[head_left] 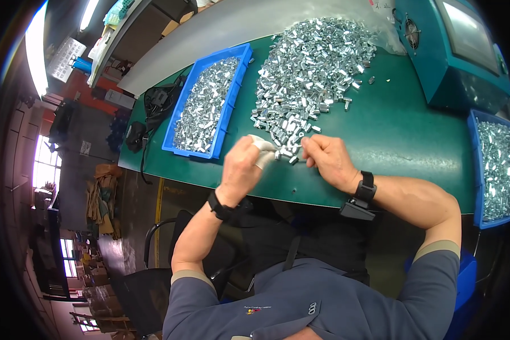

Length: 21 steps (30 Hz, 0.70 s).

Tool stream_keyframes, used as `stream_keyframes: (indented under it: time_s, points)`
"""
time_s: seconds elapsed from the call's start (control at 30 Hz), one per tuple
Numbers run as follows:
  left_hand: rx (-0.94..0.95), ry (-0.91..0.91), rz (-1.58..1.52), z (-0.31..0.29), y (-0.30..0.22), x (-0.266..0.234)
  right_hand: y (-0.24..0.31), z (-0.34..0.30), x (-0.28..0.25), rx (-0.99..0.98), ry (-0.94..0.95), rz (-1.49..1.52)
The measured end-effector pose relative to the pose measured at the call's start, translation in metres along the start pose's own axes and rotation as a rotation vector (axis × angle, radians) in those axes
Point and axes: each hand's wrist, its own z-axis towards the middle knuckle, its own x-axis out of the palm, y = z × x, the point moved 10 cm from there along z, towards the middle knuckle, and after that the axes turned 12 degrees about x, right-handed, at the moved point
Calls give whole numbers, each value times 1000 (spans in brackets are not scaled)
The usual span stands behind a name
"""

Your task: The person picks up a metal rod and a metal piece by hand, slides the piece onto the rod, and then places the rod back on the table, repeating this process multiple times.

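Note:
A large heap of short, shiny metal pieces point(317, 68) spreads over the green table and narrows toward me. At its near tip, my left hand point(241, 167) has its fingers curled in, with white coverings point(261, 148) on some of them. Across a few loose pieces from it, my right hand point(330, 161) is closed in a pinch with thumb and forefinger together. Whatever either hand holds is hidden or too small to make out. A few pieces point(287, 153) lie on the table between the two hands.
Left of the heap stands a blue tray point(225, 110) filled with similar pieces. A second blue tray point(477, 187) of them is at the far right, below a teal machine point(436, 62) with a screen. Black bags and straps point(160, 102) lie at the table's left edge.

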Motion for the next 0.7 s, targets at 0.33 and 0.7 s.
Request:
stream_keyframes:
  time_s: [0.33, 0.7]
  points:
    - [-146, -148, 362, -29, 84, -80, -5, 2, -2, 35, -25, 46]
    - [-47, 215, -10, -28, 21, 19, -2, 1, -1, 38, -15, 71]
